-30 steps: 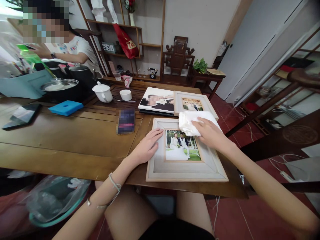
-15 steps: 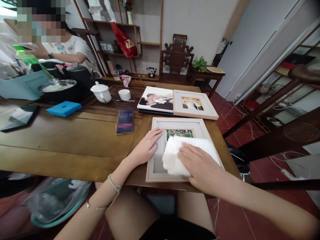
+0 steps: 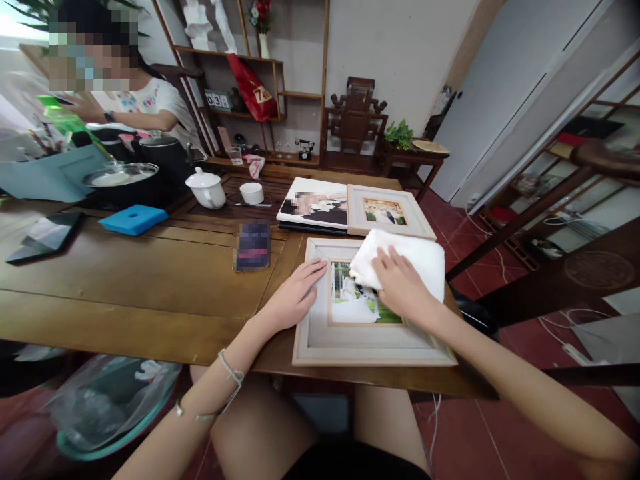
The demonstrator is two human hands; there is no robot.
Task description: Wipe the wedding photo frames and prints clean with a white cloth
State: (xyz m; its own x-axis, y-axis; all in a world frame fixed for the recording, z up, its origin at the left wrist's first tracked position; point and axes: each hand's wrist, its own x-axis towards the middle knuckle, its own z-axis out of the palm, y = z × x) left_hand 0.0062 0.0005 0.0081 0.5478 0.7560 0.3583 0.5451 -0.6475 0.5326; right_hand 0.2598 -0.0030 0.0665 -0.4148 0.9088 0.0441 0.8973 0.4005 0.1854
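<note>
A picture frame [image 3: 320, 357] with a pale wooden border lies flat at the table's front edge, a photo in its middle. My left hand [image 3: 299, 293] rests on its left side, fingers stretched out flat, holding nothing. A folded white cloth [image 3: 417, 257] covers the frame's upper right part and hides some of the photo. My right hand [image 3: 403, 283] presses on this cloth and grips it.
Behind lie a second framed photo [image 3: 423, 227] and a white-edged photo panel [image 3: 287, 217]. A phone [image 3: 253, 247], a blue sponge [image 3: 133, 220], a lidded white cup [image 3: 206, 190] and a pot [image 3: 123, 183] stand leftward. Another person [image 3: 160, 100] sits far left.
My right hand has slid the white cloth up and to the right across the frame, uncovering the lower photo. My left hand stays at the frame's left side.
</note>
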